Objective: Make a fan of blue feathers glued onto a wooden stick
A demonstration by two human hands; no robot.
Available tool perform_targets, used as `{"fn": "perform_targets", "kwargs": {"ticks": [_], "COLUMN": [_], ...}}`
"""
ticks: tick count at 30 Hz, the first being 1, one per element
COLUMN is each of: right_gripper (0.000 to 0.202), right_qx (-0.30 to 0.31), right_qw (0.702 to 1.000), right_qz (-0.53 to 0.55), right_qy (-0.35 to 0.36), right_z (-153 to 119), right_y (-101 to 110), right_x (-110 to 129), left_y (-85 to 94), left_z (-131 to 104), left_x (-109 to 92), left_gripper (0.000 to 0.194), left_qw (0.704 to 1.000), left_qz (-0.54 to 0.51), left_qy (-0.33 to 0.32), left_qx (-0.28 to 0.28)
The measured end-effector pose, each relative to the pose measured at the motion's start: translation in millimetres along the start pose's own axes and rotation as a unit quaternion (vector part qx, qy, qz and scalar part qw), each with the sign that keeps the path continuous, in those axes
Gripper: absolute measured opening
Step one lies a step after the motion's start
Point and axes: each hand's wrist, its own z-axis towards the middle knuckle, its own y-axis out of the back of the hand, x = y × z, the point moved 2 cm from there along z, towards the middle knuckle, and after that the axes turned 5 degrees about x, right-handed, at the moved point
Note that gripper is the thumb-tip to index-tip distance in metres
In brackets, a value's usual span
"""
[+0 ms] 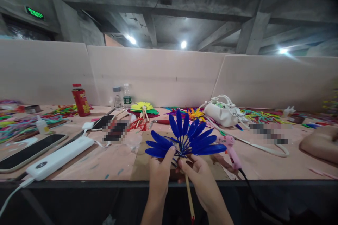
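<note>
A fan of blue feathers (186, 130) on a thin wooden stick (189, 193) is held up between my hands, above the table's front edge. My left hand (160, 168) pinches the lower left of the fan, its thumb pressed on the feather quills. Closed around the top of the stick, where the quills meet, is my right hand (196, 174). The stick slants down to a red tip. Under the fan lies a piece of brown cardboard (138, 165). Just right of the feathers rests a pink hot glue gun (231, 149) with a black cord.
At left are a white power bank (59, 158), phones (33, 151) and a red bottle (80, 102). Behind the fan stand a yellow feather fan (142, 107) and a water bottle (127, 96). A white handbag (221, 112) sits back right. Another person's arm (320, 144) rests at far right.
</note>
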Motion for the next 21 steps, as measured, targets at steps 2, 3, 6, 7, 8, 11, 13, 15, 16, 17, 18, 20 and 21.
{"fn": "perform_targets", "kwargs": {"ticks": [2,3,6,7,8,11,13,15,16,17,18,20,21], "right_gripper": [0.05,0.053,0.056,0.054,0.05,0.037,0.03,0.03,0.03,0.03,0.03,0.033,0.035], "right_qx": [-0.014,-0.027,-0.068,-0.08,-0.092,-0.121,-0.12,-0.115,-0.118,-0.125,-0.134,-0.132,-0.114], "right_qw": [0.998,0.994,0.968,0.959,0.952,0.923,0.903,0.887,0.879,0.871,0.863,0.861,0.868], "right_qz": [-0.06,-0.106,-0.236,-0.265,-0.287,-0.36,-0.409,-0.446,-0.461,-0.474,-0.486,-0.488,-0.476], "right_qy": [0.012,0.023,0.052,0.056,0.058,0.058,0.051,0.042,0.038,0.035,0.037,0.063,0.085], "right_z": [0.2,1.1,7.1,10.5,14.4,28.4,36.6,40.5,40.2,38.3,35.0,26.2,21.8], "right_y": [4.1,7.1,19.2,24.1,29.1,42.8,49.0,53.4,55.3,56.7,57.3,54.3,50.2], "right_x": [-1.9,-2.4,-0.1,2.0,4.4,11.6,14.1,15.5,16.6,18.3,20.8,27.2,30.4], "left_y": [2.8,5.0,15.5,19.4,23.0,29.8,31.1,31.1,30.5,29.4,27.6,22.0,18.6], "left_z": [1.2,2.3,6.3,7.7,9.0,13.3,15.5,16.7,17.0,17.1,16.8,14.8,13.0], "left_x": [-2.5,-4.7,-14.8,-18.5,-21.7,-26.5,-26.2,-23.1,-20.9,-18.4,-15.9,-11.7,-10.1], "left_gripper": [0.025,0.024,0.019,0.018,0.018,0.021,0.02,0.019,0.018,0.017,0.017,0.019,0.02], "left_qw": [0.999,0.997,0.98,0.971,0.961,0.952,0.96,0.97,0.978,0.985,0.991,0.998,0.997], "left_qz": [-0.04,-0.061,-0.114,-0.128,-0.142,-0.173,-0.164,-0.136,-0.114,-0.091,-0.067,-0.023,-0.004], "left_qy": [0.004,-0.001,-0.07,-0.098,-0.122,-0.151,-0.158,-0.15,-0.136,-0.116,-0.094,-0.059,-0.05], "left_qx": [-0.029,-0.049,-0.146,-0.177,-0.201,-0.202,-0.164,-0.131,-0.114,-0.092,-0.062,0.014,0.051]}}
